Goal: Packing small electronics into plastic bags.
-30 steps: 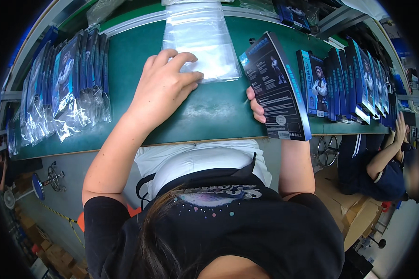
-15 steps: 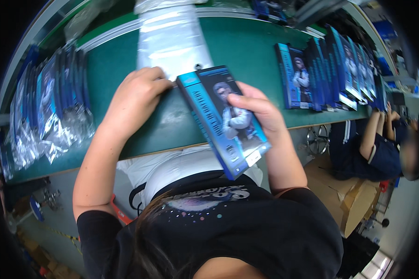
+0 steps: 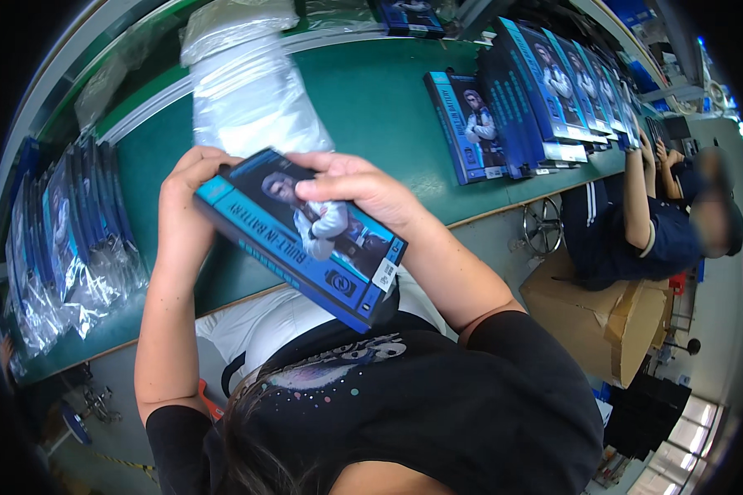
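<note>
The green worktop [image 3: 371, 107] runs out ahead of both my hands, well clear of them. Beyond my right hand [image 3: 359, 194] a row of boxes [image 3: 553, 91] stands on edge along it, all blue like the one I hold. Off past my left hand [image 3: 186, 206] lie boxes already in bags [image 3: 66, 239], leaning against each other. Just beyond my left fingertips sits a stack of clear plastic bags [image 3: 252, 103], soft and glossy; I judge they would slide about and crumple if grabbed carelessly.

The blue box [image 3: 301, 235] is up off the worktop, between my hands and close to my chest, tilted so its far end sits higher. My left hand is wrapped round that far upper corner, and my right hand lies over the top face with the fingers curled on the long edge. Both are closed on it.

It looks like stiff printed card, light for its bulk, with a smooth face that could slip under flat fingers. I would judge the corners dent easily, so the long edges are the place to grip, not the broad face.
</note>
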Motion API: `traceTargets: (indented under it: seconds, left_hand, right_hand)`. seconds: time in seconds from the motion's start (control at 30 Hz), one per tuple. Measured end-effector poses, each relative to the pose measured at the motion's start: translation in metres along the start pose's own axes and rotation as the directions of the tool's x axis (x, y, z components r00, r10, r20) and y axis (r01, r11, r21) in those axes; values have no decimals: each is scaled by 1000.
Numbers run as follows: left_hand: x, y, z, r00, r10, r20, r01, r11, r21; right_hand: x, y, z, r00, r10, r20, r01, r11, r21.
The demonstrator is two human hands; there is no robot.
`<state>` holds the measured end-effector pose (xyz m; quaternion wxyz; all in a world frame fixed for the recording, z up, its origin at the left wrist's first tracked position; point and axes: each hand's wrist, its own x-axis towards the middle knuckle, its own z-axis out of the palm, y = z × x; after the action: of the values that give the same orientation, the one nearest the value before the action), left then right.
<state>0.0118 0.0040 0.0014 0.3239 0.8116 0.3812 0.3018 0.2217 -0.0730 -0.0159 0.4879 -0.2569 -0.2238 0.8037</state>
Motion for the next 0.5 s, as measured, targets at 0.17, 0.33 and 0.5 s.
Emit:
traceTargets:
  seconds: [0.17, 0.33, 0.5]
  left_hand:
    - [-1, -6, -1, 918, -388, -86, 329, 863, -382]
    - [-4, 2, -3, 879, -477, 26, 436, 778, -453]
    - [-6, -2, -5, 938, -344, 51, 340, 875, -346]
  right_hand:
    - [-7, -12, -3, 998, -13, -69, 0, 984, -177]
    - [-11, -8, -4, 993, -9, -116, -26, 956, -293]
    - [-3, 7, -6, 936, -299, -185, 208, 895, -395]
